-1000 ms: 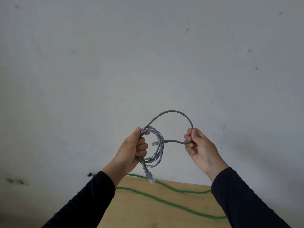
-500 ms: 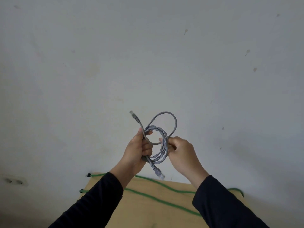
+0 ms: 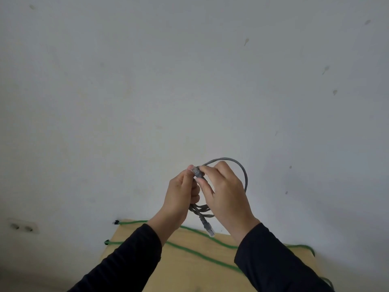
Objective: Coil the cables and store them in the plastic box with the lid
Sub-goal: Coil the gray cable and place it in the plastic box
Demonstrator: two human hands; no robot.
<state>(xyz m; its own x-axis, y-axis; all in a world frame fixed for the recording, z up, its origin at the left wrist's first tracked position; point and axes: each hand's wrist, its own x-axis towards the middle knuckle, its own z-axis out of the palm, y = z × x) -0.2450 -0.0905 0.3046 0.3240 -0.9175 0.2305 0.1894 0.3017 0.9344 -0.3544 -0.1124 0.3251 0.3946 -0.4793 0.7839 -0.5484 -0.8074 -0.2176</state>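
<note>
I hold a grey network cable (image 3: pixel 245 178) up in front of the wall with both hands. My left hand (image 3: pixel 181 194) is closed around its coiled loops, which are mostly hidden behind the fingers. My right hand (image 3: pixel 225 192) pinches one plug end (image 3: pixel 196 171) at the top, against my left thumb. One loop arcs over and down the right side of my right hand. The other plug (image 3: pixel 209 229) dangles below the hands. A green cable (image 3: pixel 195 253) lies stretched across the wooden table (image 3: pixel 189 275) below. No plastic box is in view.
A plain white wall (image 3: pixel 189 81) fills most of the view. A wall socket (image 3: pixel 23 226) sits low on the left. The green cable's black ends (image 3: pixel 115 222) hang at the table's far left edge.
My right hand has moved up and left, bringing the free plug end against my left thumb. The large open loop has shrunk and now curves around my right hand.
</note>
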